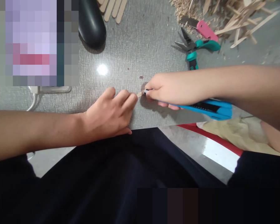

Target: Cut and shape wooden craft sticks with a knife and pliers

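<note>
Near the table's front edge, my left hand (112, 109) is closed around a thin wooden stick (140, 94), and only its short end pokes out past the fingers. My right hand (168, 88) grips a blue utility knife (207, 109), whose handle runs back under my wrist. The knife's tip meets the end of the stick, or lies very close to it. The blade itself is mostly hidden by my fingers.
Pliers with teal handles (191, 46) lie open beyond my right forearm, beside a pink-handled folding blade (205, 29). Wood shavings and split sticks (245, 18) are heaped at the back right. Several craft sticks (116, 9) and a black rounded object (92, 23) lie at the back.
</note>
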Motion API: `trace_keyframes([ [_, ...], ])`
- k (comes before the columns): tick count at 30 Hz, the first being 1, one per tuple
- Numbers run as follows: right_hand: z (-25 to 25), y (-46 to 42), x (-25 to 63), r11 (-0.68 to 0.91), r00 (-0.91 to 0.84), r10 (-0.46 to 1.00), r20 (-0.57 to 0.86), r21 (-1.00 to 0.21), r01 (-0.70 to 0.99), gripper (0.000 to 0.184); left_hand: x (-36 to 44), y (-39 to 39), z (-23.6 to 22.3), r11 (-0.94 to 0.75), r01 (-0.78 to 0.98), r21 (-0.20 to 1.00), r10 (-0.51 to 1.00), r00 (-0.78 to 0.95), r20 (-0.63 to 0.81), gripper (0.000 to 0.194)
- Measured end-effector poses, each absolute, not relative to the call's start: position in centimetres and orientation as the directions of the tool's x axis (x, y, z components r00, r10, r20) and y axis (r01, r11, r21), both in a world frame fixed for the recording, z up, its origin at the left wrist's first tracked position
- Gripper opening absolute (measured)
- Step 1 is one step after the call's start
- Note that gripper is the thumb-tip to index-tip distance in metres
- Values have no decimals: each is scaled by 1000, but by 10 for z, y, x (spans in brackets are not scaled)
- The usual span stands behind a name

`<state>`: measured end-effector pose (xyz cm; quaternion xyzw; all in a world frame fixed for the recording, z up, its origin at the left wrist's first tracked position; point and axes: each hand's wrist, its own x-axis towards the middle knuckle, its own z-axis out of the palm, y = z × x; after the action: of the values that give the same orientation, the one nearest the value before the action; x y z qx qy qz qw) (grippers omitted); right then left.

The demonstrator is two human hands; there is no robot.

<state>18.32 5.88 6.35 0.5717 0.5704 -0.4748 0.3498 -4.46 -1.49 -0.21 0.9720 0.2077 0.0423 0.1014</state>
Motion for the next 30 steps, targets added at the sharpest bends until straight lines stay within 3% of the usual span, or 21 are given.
trace_keyframes([
  [8,64,65,206,-409,-231,261,-937,-324,853,40,-48,-16,-7,-900,386,203,398,917,25,52],
  [13,59,53,223,-252,-263,533,-804,-448,858,37,-54,-12,-8,-901,349,259,375,925,58,54],
  [16,61,44,221,-82,-266,578,-771,-379,922,41,-59,-12,-10,-868,340,362,397,913,96,61],
  [18,62,38,218,-55,-243,546,-802,-323,945,44,-61,-13,-11,-846,364,391,427,900,85,69],
  [23,64,15,213,-229,-236,474,-848,-377,897,39,-62,-19,-6,-777,427,462,489,872,15,86],
  [27,62,0,216,-407,-314,422,-850,-487,773,33,-61,-21,4,-782,426,456,460,887,-40,77],
  [30,58,-5,220,-419,-249,504,-827,-486,767,35,-63,-21,4,-840,345,420,374,927,-15,79],
])
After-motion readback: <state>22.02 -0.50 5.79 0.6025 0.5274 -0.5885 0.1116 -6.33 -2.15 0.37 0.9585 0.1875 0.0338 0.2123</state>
